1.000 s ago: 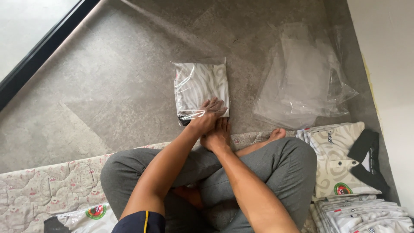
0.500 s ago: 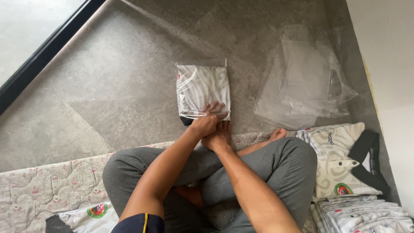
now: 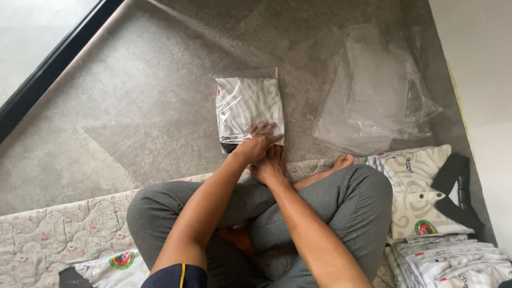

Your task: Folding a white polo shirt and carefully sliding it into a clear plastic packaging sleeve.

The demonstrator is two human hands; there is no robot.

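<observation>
The bagged folded shirt (image 3: 249, 109) lies on the grey floor (image 3: 133, 106), just beyond the mat's edge. The left hand (image 3: 257, 145) presses its near end with fingers spread; the right hand (image 3: 271, 166) rests curled beside it. The slippery plastic may slide or crease.

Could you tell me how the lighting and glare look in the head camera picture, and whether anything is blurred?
In the head view, soft daylight falls evenly, brightest at the pale strip upper left; the bagged shirt under the left hand and right hand shows white sheen streaks; the pile of clear bags glares and blends into the grey floor; shadows are faint; focus is sharp, with no obvious motion blur.
</observation>
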